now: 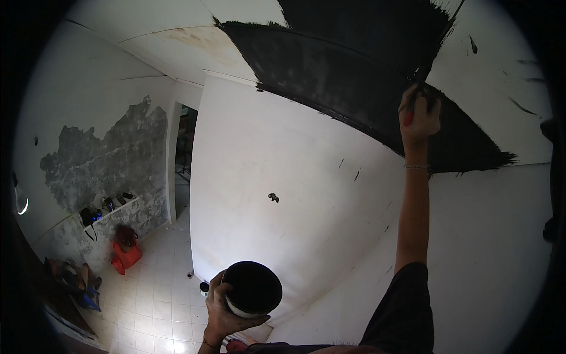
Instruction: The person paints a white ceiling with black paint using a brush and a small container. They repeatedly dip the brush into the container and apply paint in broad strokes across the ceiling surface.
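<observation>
High on the right, my right hand (423, 115) is closed round a paintbrush, raised against the ceiling. Part of the brush's red handle (408, 118) shows below the fingers; its bristles blend into the dark paint behind. A broad patch of black paint (330, 65) with ragged edges covers the ceiling around the hand. Low in the middle, my left hand (221, 312) grips a round pot (253, 289) from its left side and underneath. The pot is pale outside and black inside; how full it is I cannot tell.
Black marks dot the white wall (306, 153) and unpainted ceiling (483, 76). On the left, small items line a ledge (112, 212) below a peeling grey wall patch (112, 153). A red bag (126, 253) rests on the tiled floor (156, 295) near a doorway (186, 141).
</observation>
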